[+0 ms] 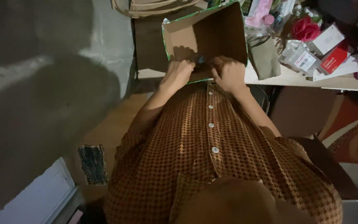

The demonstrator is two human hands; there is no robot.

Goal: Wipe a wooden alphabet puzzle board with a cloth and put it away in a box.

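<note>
So the person is looking straight down their own brown houndstooth shirt (pixel 212 157) at an open cardboard box (pixel 212 33) with a green edge, which sits at the near edge of a pale table (pixel 295 78) and leans its open side toward them. Left hand (pixel 178 74) and right hand (pixel 228 74) are both right at the box's lower lip, knuckles up, fingers curled in and closed around something small and dark bluish (pixel 199 60) between them; it's too dim and tiny to say what it is, and I can't tell which hand really has the grip on it. What worries me is the box is perched at the table edge with not much holding it besides those two hands, so a hard tug on the little thing could probably drag the whole box off toward their lap. The light is poor too, and a small item pinched between two fists could easily slip and drop down inside the box or onto the floor where it'd be a pain to find. The table to the right is crowded, with a folded olive cloth (pixel 264 58) just beside the box, a clear plastic packet (pixel 299 58), red and white cartons (pixel 332 49) and a red artificial rose (pixel 305 29), so an elbow swing from the right arm could knock that stuff around
</note>
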